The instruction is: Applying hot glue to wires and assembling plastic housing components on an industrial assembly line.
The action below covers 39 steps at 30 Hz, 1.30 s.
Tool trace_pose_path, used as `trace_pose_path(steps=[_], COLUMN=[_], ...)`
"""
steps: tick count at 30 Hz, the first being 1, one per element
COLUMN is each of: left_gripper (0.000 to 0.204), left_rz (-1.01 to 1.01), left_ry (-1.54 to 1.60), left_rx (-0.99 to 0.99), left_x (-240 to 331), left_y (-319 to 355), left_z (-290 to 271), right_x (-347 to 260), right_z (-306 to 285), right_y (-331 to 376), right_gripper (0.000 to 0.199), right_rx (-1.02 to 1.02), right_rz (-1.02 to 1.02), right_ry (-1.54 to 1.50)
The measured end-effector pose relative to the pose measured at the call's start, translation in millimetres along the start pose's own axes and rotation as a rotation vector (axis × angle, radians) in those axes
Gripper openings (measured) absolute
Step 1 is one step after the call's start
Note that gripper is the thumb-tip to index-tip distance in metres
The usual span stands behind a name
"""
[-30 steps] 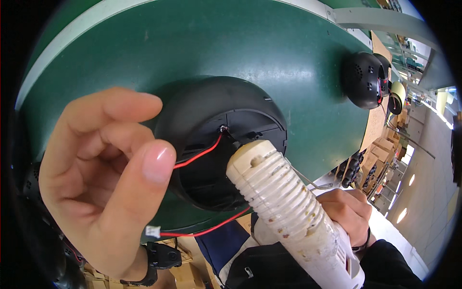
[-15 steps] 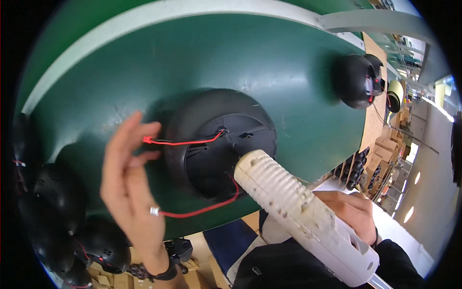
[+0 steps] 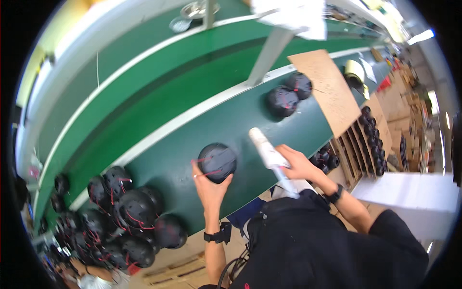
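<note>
A round black part [image 3: 217,161] with thin red wires lies on the green belt [image 3: 183,120]. My left hand [image 3: 208,186] touches its near edge, fingers on the wires, a ring on one finger. To the right, my right hand [image 3: 298,166] grips a white glue gun [image 3: 268,150], its nozzle pointing up and away from the black part, a short gap between them.
Several black wired parts [image 3: 125,216] are heaped at the lower left of the belt. Two more black parts [image 3: 288,94] sit farther along it. A cardboard sheet [image 3: 325,86] and a divided box of small black parts [image 3: 368,139] lie to the right. A metal post [image 3: 269,48] rises behind.
The view has pulled far back from the black part. My left hand dropped from near the camera onto the part's edge, and the glue gun swung away to the right.
</note>
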<state>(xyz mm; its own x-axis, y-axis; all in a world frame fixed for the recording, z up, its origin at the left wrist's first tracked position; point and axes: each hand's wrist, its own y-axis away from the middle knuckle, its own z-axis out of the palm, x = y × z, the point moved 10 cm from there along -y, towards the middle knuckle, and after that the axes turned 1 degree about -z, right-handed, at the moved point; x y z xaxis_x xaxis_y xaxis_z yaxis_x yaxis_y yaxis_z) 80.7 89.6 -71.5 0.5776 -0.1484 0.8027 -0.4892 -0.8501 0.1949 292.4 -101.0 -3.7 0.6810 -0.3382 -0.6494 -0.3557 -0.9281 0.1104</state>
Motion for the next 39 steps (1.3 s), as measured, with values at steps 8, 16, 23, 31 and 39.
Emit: trace_pose_path(steps=[8,16,23,31,39], left_gripper=[0.116,0.084,0.035,0.024,0.148], left_rz=[0.024,-0.257,0.102,0.522,0.099], left_ry=[-0.233,-0.758,-0.138,-0.319,-0.707], left_rx=[-0.004,-0.497,-0.777,-0.718,0.059], left_x=[-48,-64,204,286,254], left_y=[22,29,53,51,-60], left_z=[-45,-54,52,311,261], right_x=[43,68,252,286,298], right_z=[89,-39,-194,-179,-168], right_y=[-66,-96,-129,-148,-142], right_gripper=[0.056,0.035,0.100,0.129,0.142], right_rx=[-0.085,-0.026,0.281,0.211,0.045], right_rz=[-0.108,-0.086,0.049,0.099,0.148], right_ry=[0.333,0.263,0.323,0.284,0.232])
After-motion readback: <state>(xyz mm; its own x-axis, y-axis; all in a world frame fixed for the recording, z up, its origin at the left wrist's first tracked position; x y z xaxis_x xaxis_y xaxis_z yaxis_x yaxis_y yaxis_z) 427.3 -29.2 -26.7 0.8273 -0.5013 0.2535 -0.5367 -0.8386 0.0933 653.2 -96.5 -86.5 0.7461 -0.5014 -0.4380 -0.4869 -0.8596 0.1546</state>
